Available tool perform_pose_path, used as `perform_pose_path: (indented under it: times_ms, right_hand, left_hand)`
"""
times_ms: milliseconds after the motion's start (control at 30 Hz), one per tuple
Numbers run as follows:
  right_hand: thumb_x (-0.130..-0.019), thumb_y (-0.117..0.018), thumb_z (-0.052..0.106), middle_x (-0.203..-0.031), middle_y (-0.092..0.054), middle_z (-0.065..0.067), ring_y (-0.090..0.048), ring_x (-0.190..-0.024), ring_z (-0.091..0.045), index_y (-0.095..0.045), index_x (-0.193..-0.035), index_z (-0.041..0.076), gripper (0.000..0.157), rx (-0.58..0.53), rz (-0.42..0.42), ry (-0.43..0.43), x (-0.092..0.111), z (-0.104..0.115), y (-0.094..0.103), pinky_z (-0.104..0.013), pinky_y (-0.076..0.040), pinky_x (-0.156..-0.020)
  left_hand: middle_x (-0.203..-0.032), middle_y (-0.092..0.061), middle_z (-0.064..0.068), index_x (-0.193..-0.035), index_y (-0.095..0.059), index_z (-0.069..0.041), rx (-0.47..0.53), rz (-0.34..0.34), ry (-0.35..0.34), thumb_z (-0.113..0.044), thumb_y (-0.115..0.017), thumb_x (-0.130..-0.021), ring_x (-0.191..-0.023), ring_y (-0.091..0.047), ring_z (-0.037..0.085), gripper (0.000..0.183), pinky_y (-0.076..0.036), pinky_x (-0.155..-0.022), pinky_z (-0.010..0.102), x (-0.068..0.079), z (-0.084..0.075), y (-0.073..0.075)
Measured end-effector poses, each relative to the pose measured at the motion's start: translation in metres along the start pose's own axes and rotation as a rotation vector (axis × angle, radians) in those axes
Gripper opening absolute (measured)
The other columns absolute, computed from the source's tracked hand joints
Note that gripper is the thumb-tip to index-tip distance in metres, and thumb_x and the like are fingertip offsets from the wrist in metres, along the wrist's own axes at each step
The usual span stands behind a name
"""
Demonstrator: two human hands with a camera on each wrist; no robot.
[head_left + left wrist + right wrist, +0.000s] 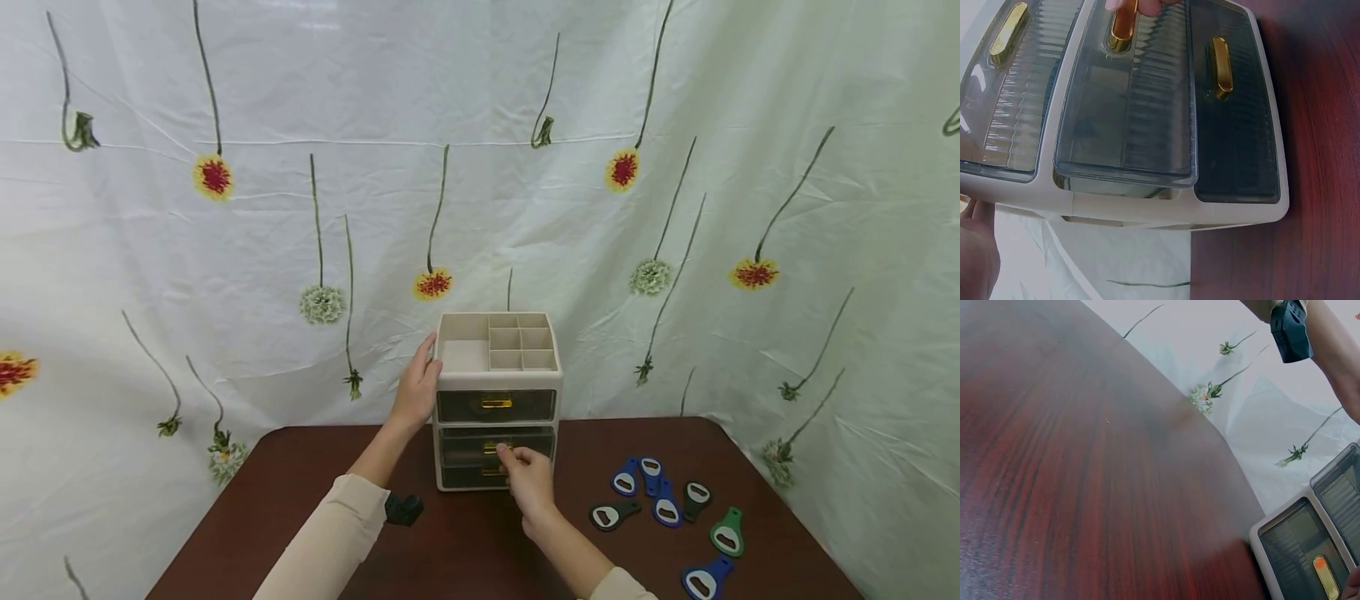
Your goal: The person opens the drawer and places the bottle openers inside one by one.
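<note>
Dark-red, wood-grained tabletop (450,550). Near its back edge, a boxy cream cabinet (498,382) with smoky, see-through drawers (459,407), including a middle drawer (1104,131) partly out. Touched along its left side by the outstretched left hand (417,387); pinched in front, at that drawer's glossy gold handle (1124,28), by the right hand (528,479).

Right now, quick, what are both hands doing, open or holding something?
Left hand: open, resting against the left side of the drawer unit.
Right hand: closed, pinching the middle drawer's gold handle.
</note>
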State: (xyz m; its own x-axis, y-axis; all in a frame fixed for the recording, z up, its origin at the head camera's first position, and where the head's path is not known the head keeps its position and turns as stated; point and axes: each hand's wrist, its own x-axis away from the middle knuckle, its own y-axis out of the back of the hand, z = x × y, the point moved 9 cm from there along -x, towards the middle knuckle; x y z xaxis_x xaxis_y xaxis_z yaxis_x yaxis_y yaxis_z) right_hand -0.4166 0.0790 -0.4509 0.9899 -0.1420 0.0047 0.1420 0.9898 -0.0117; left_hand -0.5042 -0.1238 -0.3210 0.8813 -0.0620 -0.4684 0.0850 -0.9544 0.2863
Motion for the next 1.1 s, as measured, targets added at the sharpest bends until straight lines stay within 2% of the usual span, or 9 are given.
perform_pose_path:
  times_ms: [300, 533, 800, 1100]
  right_hand:
    - [-0.1, -0.071, 0.035, -0.072, -0.062, -0.003, -0.048, -0.059, -0.014, -0.07, -0.089, -0.003, 0.039, 0.013, 0.018, -0.007, 0.011, 0.0, 0.005, -0.032, -0.045, -0.06]
    - [-0.1, -0.071, 0.037, -0.078, -0.064, -0.005, -0.049, -0.061, -0.013, -0.071, -0.096, -0.003, 0.04, -0.002, 0.054, -0.043, 0.022, 0.0, 0.005, -0.03, -0.045, -0.061]
    - [-0.1, -0.07, 0.035, -0.073, -0.061, 0.0, -0.047, -0.059, -0.011, -0.07, -0.093, 0.0, 0.035, -0.042, 0.077, -0.066, 0.035, 0.0, 0.003, -0.027, -0.043, -0.058]
    - [-0.101, -0.069, 0.035, -0.072, -0.06, 0.001, -0.047, -0.058, -0.012, -0.072, -0.095, 0.002, 0.034, -0.021, 0.095, -0.07, 0.047, -0.002, 0.007, -0.028, -0.044, -0.057]
  left_hand:
    - [-0.163, -0.032, 0.02, -0.163, -0.028, -0.003, 0.012, -0.002, -0.001, -0.011, -0.039, -0.109, -0.144, -0.038, 0.038, 0.056, -0.033, -0.115, 0.054, 0.0, -0.001, -0.002]
    - [-0.163, -0.033, 0.02, -0.163, -0.028, -0.002, 0.007, 0.003, 0.007, -0.012, -0.038, -0.109, -0.143, -0.04, 0.039, 0.055, -0.034, -0.114, 0.055, 0.0, -0.001, -0.002]
    - [-0.164, -0.031, 0.019, -0.162, -0.028, -0.001, 0.006, 0.002, 0.002, -0.011, -0.038, -0.109, -0.145, -0.037, 0.038, 0.055, -0.032, -0.115, 0.055, 0.0, -0.002, -0.001]
    - [-0.164, -0.031, 0.02, -0.163, -0.028, -0.002, 0.024, 0.009, -0.002, -0.011, -0.038, -0.109, -0.145, -0.037, 0.039, 0.055, -0.033, -0.115, 0.056, 0.001, -0.003, -0.002]
